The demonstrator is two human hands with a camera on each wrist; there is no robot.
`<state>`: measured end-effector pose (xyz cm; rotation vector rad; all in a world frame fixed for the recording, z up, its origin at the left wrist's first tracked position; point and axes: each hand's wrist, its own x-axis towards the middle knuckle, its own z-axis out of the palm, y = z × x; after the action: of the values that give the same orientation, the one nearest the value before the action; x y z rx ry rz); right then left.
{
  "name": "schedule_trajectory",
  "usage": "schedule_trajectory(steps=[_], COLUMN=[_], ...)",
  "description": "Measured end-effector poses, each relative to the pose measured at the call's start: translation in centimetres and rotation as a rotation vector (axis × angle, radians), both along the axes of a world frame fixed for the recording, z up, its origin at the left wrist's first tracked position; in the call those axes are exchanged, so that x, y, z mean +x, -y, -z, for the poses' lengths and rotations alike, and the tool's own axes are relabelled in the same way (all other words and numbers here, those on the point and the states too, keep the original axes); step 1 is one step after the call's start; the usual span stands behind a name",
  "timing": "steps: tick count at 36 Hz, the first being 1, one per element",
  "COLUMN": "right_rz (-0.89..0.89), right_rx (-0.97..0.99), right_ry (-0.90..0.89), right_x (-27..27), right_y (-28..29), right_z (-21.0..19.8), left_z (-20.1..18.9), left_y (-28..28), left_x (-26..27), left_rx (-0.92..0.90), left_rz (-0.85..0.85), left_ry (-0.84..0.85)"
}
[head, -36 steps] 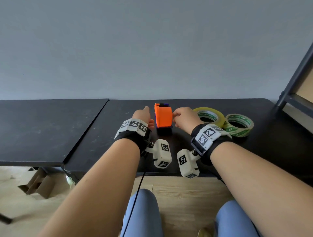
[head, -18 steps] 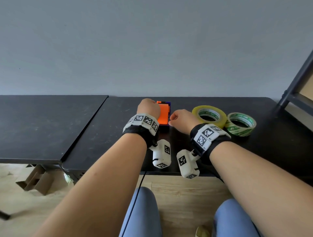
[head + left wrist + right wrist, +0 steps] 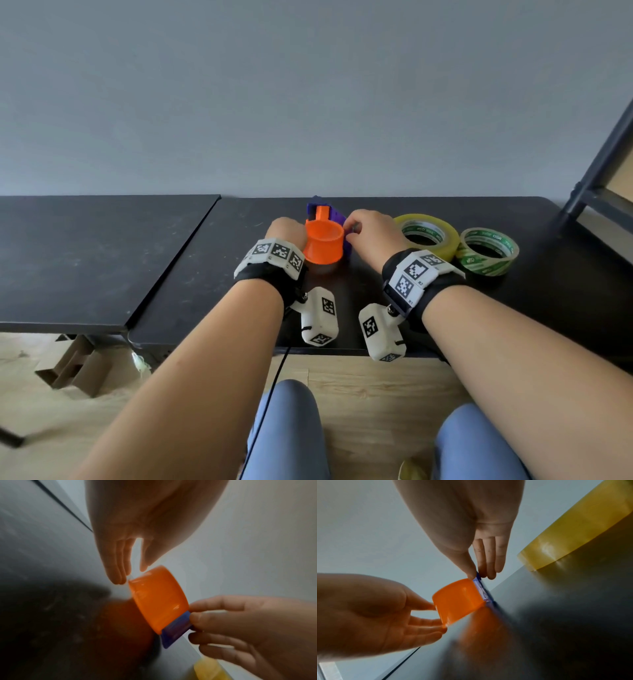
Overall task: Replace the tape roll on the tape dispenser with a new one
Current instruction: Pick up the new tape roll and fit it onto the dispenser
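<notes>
The tape dispenser, an orange drum on a purple body, sits mid-table on the black table. My left hand is at the drum's left side, and its thumb and fingers pinch the drum's rim. My right hand pinches the purple body from the right, seen closer in the right wrist view. A yellow tape roll and a green-printed tape roll lie flat to the right of my right hand.
A second black table adjoins on the left with a seam between. A dark shelf frame rises at the far right. Cardboard lies on the wood floor under the left table. The grey wall stands right behind the tables.
The dispenser has been turned: its orange drum opening now faces up toward me with the purple body behind. My left hand slid from on top of it to its left side.
</notes>
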<state>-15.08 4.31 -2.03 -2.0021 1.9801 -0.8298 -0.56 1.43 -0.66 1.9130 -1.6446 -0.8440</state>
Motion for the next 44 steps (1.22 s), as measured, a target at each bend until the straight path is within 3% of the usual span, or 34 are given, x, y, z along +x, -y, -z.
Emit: schedule_trajectory(steps=[2,15,21,29,34,40,44], right_rz=[-0.010,0.089,0.147,0.263,0.269,0.264,0.257], right_rx=[0.001,0.085,0.072,0.315,0.436,0.394,0.246], right_ry=[-0.013,-0.023,-0.021,-0.265,-0.266,-0.172,-0.137], right_x=[0.2,-1.4,-2.7,-4.9,-5.5,-5.9,-6.0], right_y=[-0.1,1.0,0.2,-1.4,-1.8,-1.9,-2.2], right_z=[-0.1,0.2,-0.4,-1.0,-0.4,-0.5,-0.8], left_z=[0.2,1.0,1.0,0.1,-0.3,-0.6,-1.2], left_y=[0.2,1.1,1.1,0.5,-0.5,-1.0,-1.7], left_x=[0.0,-0.3,-0.5,-2.1,-3.0,-3.1,-3.3], left_rx=[-0.048,-0.034,-0.113,-0.219,-0.227,-0.253,-0.259], left_rz=[-0.032,0.067,0.021,0.008,0.034,0.070,0.077], left_ry=[-0.091,0.150,0.127,0.145,0.154,0.133,0.067])
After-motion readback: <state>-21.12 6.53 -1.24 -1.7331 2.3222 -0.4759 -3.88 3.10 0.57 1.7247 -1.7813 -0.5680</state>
